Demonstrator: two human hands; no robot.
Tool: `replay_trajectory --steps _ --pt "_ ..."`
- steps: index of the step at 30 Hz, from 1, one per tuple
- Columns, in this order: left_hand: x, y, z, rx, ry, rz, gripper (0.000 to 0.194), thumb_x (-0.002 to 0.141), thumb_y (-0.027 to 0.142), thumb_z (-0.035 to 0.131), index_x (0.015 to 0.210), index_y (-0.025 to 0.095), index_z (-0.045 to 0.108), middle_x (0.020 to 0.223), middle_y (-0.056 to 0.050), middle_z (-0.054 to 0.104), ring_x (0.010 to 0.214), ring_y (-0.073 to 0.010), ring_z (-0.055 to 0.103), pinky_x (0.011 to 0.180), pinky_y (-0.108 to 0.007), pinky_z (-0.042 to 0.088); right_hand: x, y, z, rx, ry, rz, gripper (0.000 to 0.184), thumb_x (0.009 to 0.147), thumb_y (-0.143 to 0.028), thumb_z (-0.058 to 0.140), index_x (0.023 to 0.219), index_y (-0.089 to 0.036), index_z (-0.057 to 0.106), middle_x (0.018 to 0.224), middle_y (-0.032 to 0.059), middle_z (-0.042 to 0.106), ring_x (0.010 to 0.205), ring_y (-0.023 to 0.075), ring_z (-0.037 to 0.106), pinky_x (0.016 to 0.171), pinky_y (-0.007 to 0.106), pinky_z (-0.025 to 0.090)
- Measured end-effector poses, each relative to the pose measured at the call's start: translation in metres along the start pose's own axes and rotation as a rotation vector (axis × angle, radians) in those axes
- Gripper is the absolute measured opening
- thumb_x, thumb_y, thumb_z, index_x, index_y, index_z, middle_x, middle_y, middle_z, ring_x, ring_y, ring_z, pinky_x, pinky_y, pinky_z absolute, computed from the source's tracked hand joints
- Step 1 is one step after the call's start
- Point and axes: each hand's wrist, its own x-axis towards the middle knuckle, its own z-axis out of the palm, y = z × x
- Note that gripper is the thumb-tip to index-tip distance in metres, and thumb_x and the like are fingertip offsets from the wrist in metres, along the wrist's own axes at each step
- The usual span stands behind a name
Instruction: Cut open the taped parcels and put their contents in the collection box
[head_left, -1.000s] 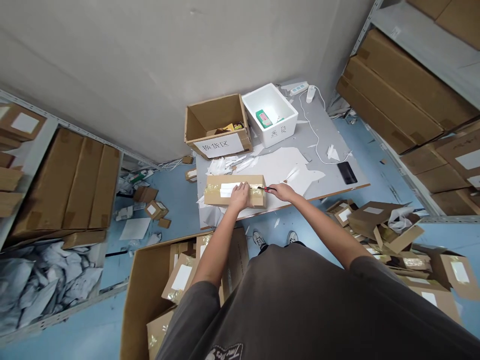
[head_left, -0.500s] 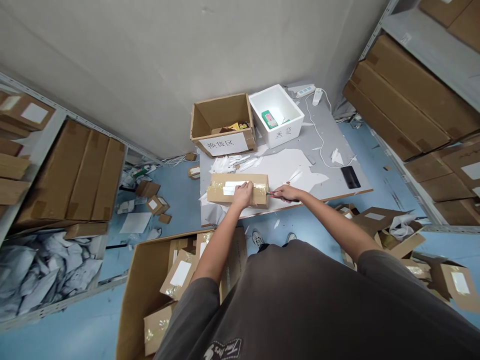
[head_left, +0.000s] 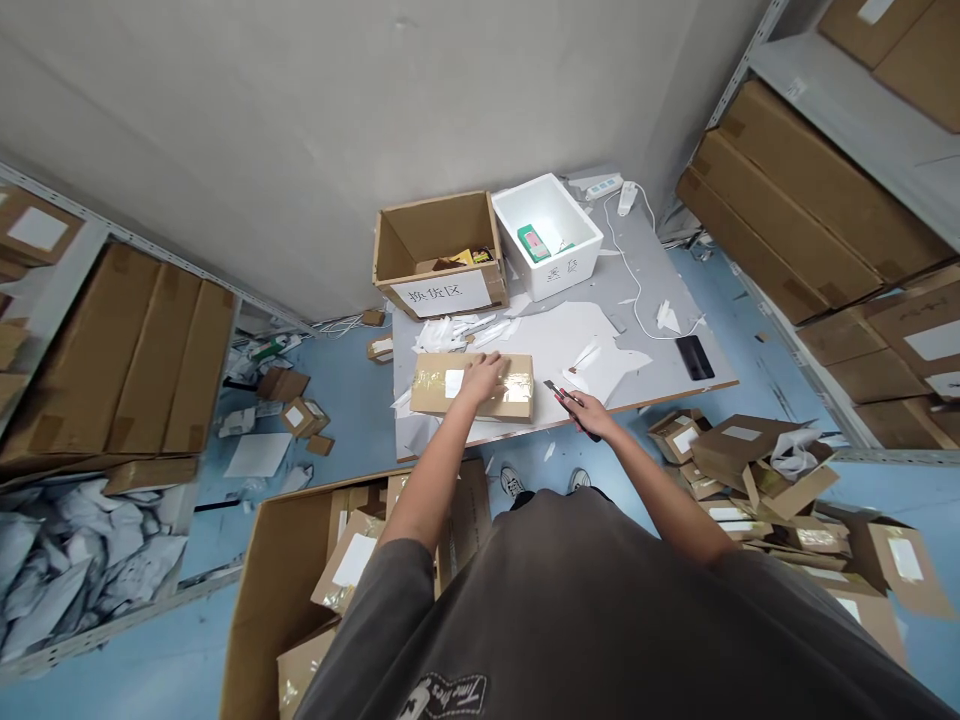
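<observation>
A tape-covered cardboard box [head_left: 517, 395] with a white label lies near the front edge of the grey table [head_left: 667, 290]. My left hand [head_left: 482, 378] rests on its top with the fingers spread, partly covering the label. To the right of the box, my right hand [head_left: 589, 412] is closed around a utility knife [head_left: 559, 391]. The knife's blade points up and left, apart from the box. White paper scraps [head_left: 589, 355] lie just beyond it.
An open carton [head_left: 439, 292] and a white foam box [head_left: 564, 272] stand at the table's back. A phone [head_left: 694, 358] and a power strip [head_left: 604, 187] lie to the right. A large carton of boxes [head_left: 251, 590] is at lower left; loose boxes lie on the right floor.
The knife has left the box's right end and moved right with my right hand, its blade now angled up. My left hand has spread its fingers across the box top.
</observation>
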Motion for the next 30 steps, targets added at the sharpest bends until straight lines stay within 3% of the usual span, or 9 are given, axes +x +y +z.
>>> replay_trajectory --steps 3,8,12,16,18,23,27,30 --pt "0.023 0.006 -0.006 0.031 -0.121 0.018 0.089 0.082 0.033 0.086 0.162 0.035 0.047 0.173 -0.009 0.042 0.158 -0.0412 0.038 0.123 -0.053 0.042 -0.004 -0.002 0.012 0.039 0.008 -0.037 0.034 0.102 -0.058 0.051 0.099 -0.025 0.059 0.066 -0.0048 0.06 0.047 0.0145 0.056 0.048 0.025 0.046" --pt "0.046 0.02 -0.014 0.104 -0.232 0.05 0.1 0.068 0.028 0.093 0.159 0.031 0.052 0.153 -0.015 0.06 0.137 -0.0389 0.061 0.119 -0.048 0.046 -0.007 -0.006 0.021 0.036 0.022 -0.026 0.036 0.1 -0.061 0.05 0.101 -0.026 0.058 0.067 -0.0053 0.06 0.048 0.0145 0.056 0.049 0.025 0.045" --pt "0.042 0.016 -0.018 0.13 -0.216 0.063 0.095 0.069 0.023 0.092 0.155 0.031 0.054 0.148 -0.014 0.064 0.13 -0.0366 0.065 0.11 -0.044 0.053 -0.006 -0.008 0.023 0.038 0.036 0.002 0.036 0.099 -0.061 0.051 0.102 -0.026 0.057 0.067 -0.006 0.06 0.048 0.0144 0.057 0.049 0.025 0.046" --pt "0.041 0.008 -0.021 0.149 -0.193 0.067 0.071 0.081 0.031 0.083 0.149 0.026 0.063 0.138 -0.016 0.071 0.123 -0.0344 0.07 0.105 -0.042 0.054 -0.004 -0.007 0.027 0.137 0.084 0.031 0.031 0.097 -0.057 0.057 0.099 -0.026 0.056 0.064 -0.0069 0.059 0.046 0.0141 0.056 0.047 0.025 0.046" --pt "0.048 0.006 -0.024 0.161 -0.21 0.067 0.064 0.08 0.033 0.084 0.142 0.026 0.07 0.129 -0.015 0.076 0.12 -0.0345 0.071 0.104 -0.041 0.054 -0.003 -0.007 0.031 0.184 0.103 0.06 0.031 0.096 -0.056 0.061 0.097 -0.026 0.054 0.063 -0.0072 0.058 0.046 0.0141 0.056 0.047 0.025 0.046" --pt "0.064 0.008 -0.035 0.227 -0.29 0.067 0.07 0.067 0.036 0.091 0.136 0.032 0.076 0.12 -0.01 0.08 0.118 -0.0345 0.072 0.097 -0.037 0.056 -0.002 -0.003 0.037 0.253 0.114 0.084 0.028 0.094 -0.052 0.063 0.096 -0.026 0.054 0.062 -0.0073 0.059 0.045 0.0142 0.056 0.045 0.025 0.046" --pt "0.062 0.009 -0.035 0.254 -0.269 0.097 0.071 0.068 0.041 0.091 0.137 0.03 0.076 0.125 -0.013 0.079 0.12 -0.0351 0.072 0.098 -0.038 0.056 -0.001 -0.001 0.039 0.28 0.127 0.073 0.032 0.092 -0.056 0.064 0.097 -0.026 0.054 0.062 -0.007 0.06 0.045 0.0142 0.057 0.045 0.025 0.046" --pt "0.058 0.013 -0.029 0.238 -0.255 0.113 0.065 0.069 0.036 0.09 0.132 0.027 0.078 0.125 -0.014 0.079 0.12 -0.0353 0.072 0.101 -0.039 0.056 0.001 -0.001 0.04 0.278 0.16 0.067 0.035 0.09 -0.059 0.064 0.097 -0.026 0.054 0.062 -0.007 0.06 0.046 0.0144 0.058 0.045 0.025 0.047"
